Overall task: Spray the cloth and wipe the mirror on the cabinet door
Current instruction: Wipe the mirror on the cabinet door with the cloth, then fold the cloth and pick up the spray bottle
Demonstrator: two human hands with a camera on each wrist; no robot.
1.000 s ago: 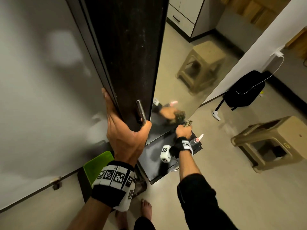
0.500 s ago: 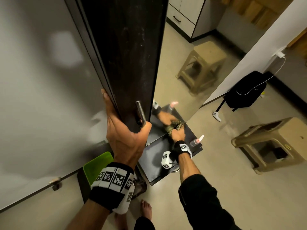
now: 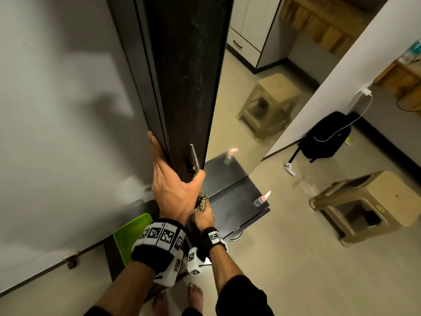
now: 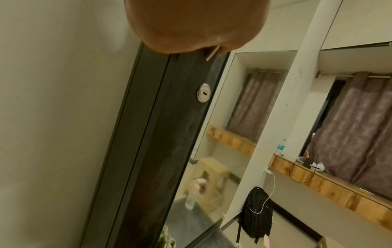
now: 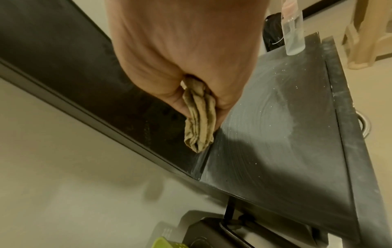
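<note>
My left hand (image 3: 175, 185) grips the edge of the dark cabinet door (image 3: 189, 76), thumb by the metal handle (image 3: 194, 159). The mirror (image 3: 257, 99) covers the door's right face and reflects a stool. My right hand (image 3: 204, 216) sits low, just behind the left wrist, and grips a folded tan cloth (image 5: 199, 117) near the door's bottom corner. The cloth's tip (image 3: 202, 202) pokes out above the fist. A small clear spray bottle (image 3: 262, 199) with a pink top stands on the dark table (image 3: 232, 201). The keyhole (image 4: 203, 94) shows in the left wrist view.
A beige stool (image 3: 366, 206) stands at the right, a black backpack (image 3: 325, 135) with a white cable leans on the wall, and a white controller (image 3: 289, 168) lies on the floor. A green bin (image 3: 129, 236) sits beneath the door. My bare feet (image 3: 194, 297) stand below.
My right hand with the cloth has moved down and left along the mirror's lower edge, ending behind my left wrist. The left hand keeps its hold on the door.
</note>
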